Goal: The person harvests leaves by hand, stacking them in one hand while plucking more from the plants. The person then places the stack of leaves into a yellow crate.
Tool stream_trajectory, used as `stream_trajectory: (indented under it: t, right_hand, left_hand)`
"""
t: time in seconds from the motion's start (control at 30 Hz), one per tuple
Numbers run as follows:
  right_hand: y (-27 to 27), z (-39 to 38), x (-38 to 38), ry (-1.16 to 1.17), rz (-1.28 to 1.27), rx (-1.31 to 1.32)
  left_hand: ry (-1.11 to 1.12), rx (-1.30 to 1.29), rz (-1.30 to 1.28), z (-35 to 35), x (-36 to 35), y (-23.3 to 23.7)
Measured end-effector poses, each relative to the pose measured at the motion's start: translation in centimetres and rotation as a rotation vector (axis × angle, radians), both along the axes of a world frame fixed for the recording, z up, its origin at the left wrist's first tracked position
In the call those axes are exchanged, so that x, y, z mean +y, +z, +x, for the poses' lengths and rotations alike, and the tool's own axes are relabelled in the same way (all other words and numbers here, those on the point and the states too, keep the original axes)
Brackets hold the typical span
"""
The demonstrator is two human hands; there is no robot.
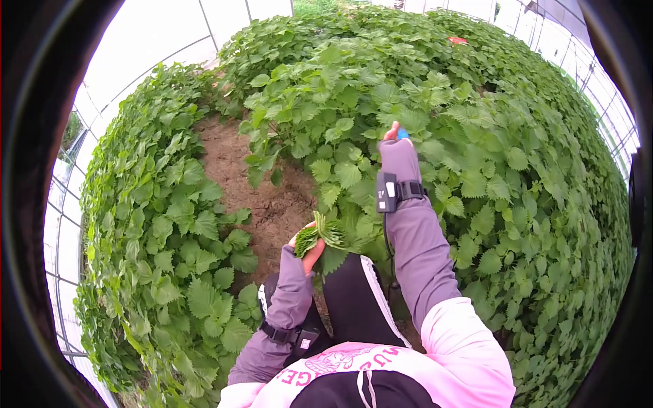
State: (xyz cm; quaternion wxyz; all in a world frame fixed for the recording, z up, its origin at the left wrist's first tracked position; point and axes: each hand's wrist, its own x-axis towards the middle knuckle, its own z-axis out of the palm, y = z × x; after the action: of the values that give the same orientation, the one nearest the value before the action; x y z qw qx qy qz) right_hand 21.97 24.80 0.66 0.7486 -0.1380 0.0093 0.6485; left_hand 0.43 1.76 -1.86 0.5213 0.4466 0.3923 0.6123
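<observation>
My left hand (pixel 311 256) is closed around a fanned stack of green, toothed leaves (pixel 320 234), with the stems bunched upward. It is low, just in front of my knees. My right hand (pixel 393 134) reaches forward into the leafy plants (pixel 435 115). Its thumb shows beside a blue covering (pixel 403 134) on a finger, and these digits sit close together. The remaining fingers are hidden, and I cannot make out what is between them.
A bare soil path (pixel 248 183) runs between the dense plants ahead and another leafy row (pixel 163 224) on the left. A red object (pixel 458 41) lies among far leaves. Pale greenhouse walls with thin frames (pixel 173 41) surround the plants. Both forearms wear strapped black devices (pixel 388 192).
</observation>
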Motion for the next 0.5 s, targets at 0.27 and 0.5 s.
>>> stream_trajectory:
  t: [0.27, 0.5]
  right_hand:
    - [-2.9, 1.5, 0.9, -0.164, -0.149, 0.249]
    - [-1.7, 2.1, -2.2, -0.091, -0.338, -0.170]
  left_hand:
    - [0.026, 0.020, -0.099, -1.2, -0.5, 0.3]
    - [-0.060, -0.014, -0.133, -0.2, -0.4, 0.1]
